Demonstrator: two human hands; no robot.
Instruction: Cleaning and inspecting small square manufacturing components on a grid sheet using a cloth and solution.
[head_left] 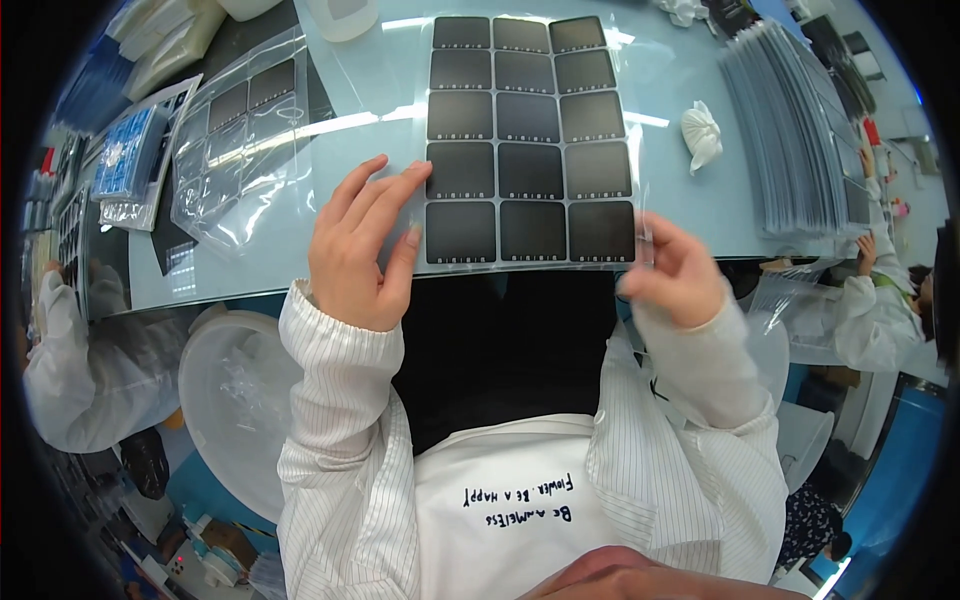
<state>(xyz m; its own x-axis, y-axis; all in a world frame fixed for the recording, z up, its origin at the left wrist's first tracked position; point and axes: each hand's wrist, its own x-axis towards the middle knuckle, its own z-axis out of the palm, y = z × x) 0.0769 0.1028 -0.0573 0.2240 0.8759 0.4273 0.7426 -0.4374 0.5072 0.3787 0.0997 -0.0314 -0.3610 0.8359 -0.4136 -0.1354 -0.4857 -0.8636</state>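
A clear plastic tray sheet [497, 130] with dark rectangular panels, set in three columns and several rows, lies on the glass-topped table in front of me. Small pale marks run along the bottom of each panel. My left hand [365, 245] is open at the sheet's left edge, fingers spread, with the fingertips close to its lower rows. At the lower right corner, my right hand [680, 270] is closed with curled fingers on the sheet's clear margin. Slight blur softens this hand, and part of its grip is hidden.
Clear trays [245, 135], some pockets holding dark panels, lie at the left near a blue-and-white pack [130, 150]. A tall stack of sheets [785, 130] stands at the right, beside a crumpled white wad [702, 135]. A white bin [235, 400] is below left. Other people work at both sides.
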